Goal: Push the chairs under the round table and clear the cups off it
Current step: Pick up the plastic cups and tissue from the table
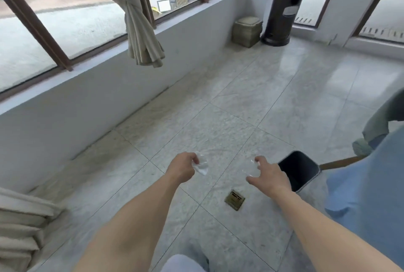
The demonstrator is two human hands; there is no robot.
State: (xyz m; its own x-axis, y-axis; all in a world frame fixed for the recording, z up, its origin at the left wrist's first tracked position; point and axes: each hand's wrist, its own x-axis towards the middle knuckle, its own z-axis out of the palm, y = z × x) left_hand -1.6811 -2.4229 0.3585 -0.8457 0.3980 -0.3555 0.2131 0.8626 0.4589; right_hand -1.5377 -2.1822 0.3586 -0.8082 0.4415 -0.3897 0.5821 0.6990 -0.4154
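Observation:
My left hand (pixel 184 165) pinches a clear plastic cup (pixel 202 165) that hangs crumpled from its fingers over the tiled floor. My right hand (pixel 270 173) holds a second clear cup (pixel 251 168) between spread fingers and thumb; it is nearly transparent and hard to make out. A dark waste bin (pixel 298 170) with a black liner stands on the floor just right of my right hand. The round table, under a blue cloth (pixel 367 195), fills the right edge. A chair (pixel 380 123) with a greenish seat and a wooden leg stands behind it.
A low white wall with brown-framed windows runs along the left, with a knotted curtain (pixel 140 22) hanging there. A brass floor socket (pixel 235 200) lies between my arms. A woven box (pixel 247 31) and a tall dark patio heater (pixel 284 9) stand in the far corner.

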